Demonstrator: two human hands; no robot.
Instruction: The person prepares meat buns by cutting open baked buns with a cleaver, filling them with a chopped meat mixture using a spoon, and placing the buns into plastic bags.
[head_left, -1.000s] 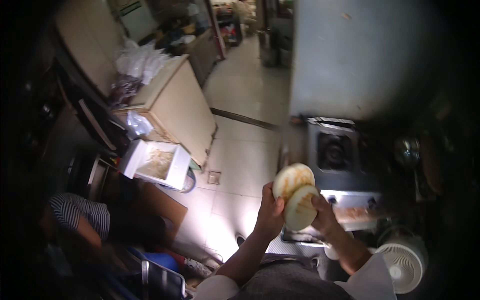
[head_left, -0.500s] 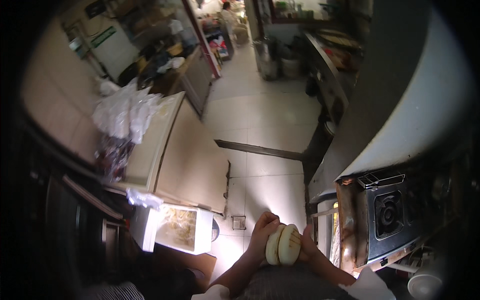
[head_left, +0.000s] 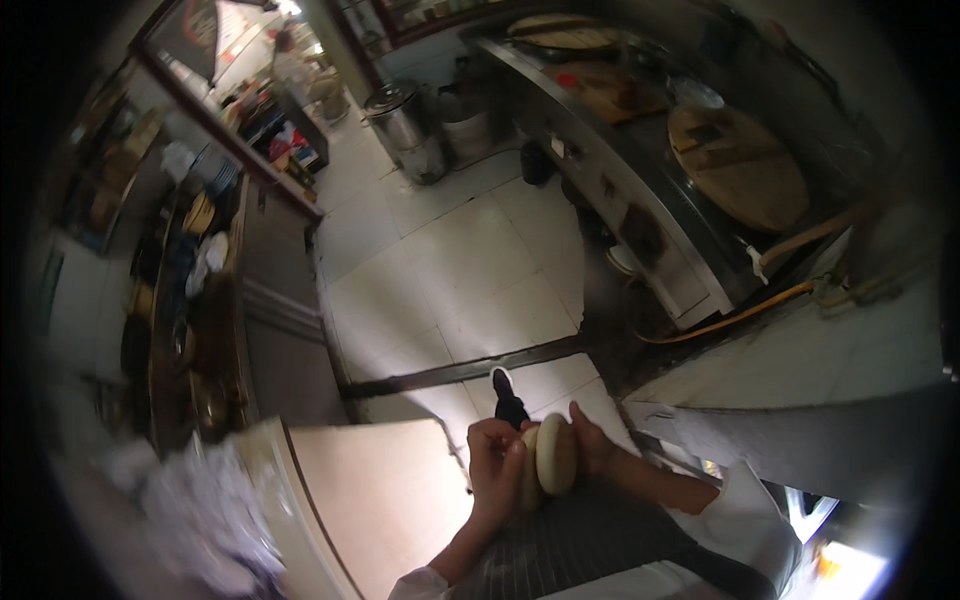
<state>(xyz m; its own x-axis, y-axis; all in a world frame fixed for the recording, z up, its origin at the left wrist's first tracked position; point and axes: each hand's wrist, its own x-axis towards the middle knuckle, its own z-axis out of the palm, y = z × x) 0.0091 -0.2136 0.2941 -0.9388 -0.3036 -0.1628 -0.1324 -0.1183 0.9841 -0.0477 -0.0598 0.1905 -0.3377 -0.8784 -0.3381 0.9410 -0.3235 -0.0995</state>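
Observation:
In front of my apron point(head_left: 590, 550) I carry two round, pale flatbreads point(head_left: 556, 455) pressed face to face and standing on edge. My left hand point(head_left: 492, 468) grips them from the left, its fingers bent at the upper rim of the nearer-left bread point(head_left: 529, 475). Against the outer face of the right-hand bread lies my right hand point(head_left: 592, 447), thumb pointing up; its other fingers are partly hidden behind the bread. The right bread's face looks browned.
A shod foot point(head_left: 508, 395) steps on the tiled floor near a dark floor strip point(head_left: 450, 368). To the left stand a pale cabinet point(head_left: 375, 490) and plastic bags point(head_left: 210, 510). A steel counter point(head_left: 610, 140) with round wooden boards point(head_left: 735, 170) runs along the right; a metal bin point(head_left: 405, 130) is farther off.
I have moved forward and turned right; the stove and white box have left view, and the boards and steel counter show more. The flatbreads stay between my hands.

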